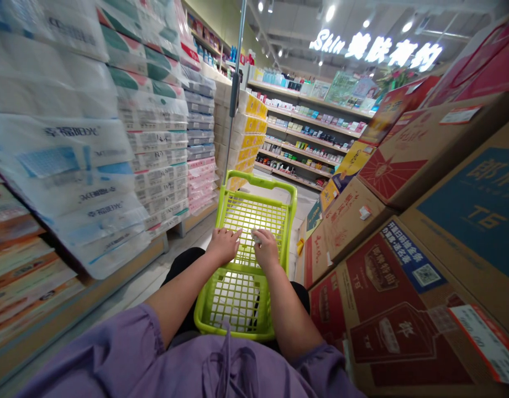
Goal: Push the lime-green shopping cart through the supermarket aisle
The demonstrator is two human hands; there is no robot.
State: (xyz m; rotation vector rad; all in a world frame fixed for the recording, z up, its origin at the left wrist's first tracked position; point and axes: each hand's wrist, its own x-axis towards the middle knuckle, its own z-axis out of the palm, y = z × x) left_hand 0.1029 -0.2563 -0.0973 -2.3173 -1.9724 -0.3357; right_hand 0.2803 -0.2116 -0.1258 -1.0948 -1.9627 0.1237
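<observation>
While one green basket (293,226) sits between my two knees (183,268), both my hands are over its mesh.
My left hand (225,246) is loosely curled, and whether it grips anything I cannot tell; my right hand (266,250) has thumb and fingers closed on one small pale thing (255,236), too blurred to name. Left of the basket, open floor (134,284) runs to stacked paper packs (157,160); right of it, cartons (349,218) crowd close. Pale flooring shows through its mesh.
</observation>
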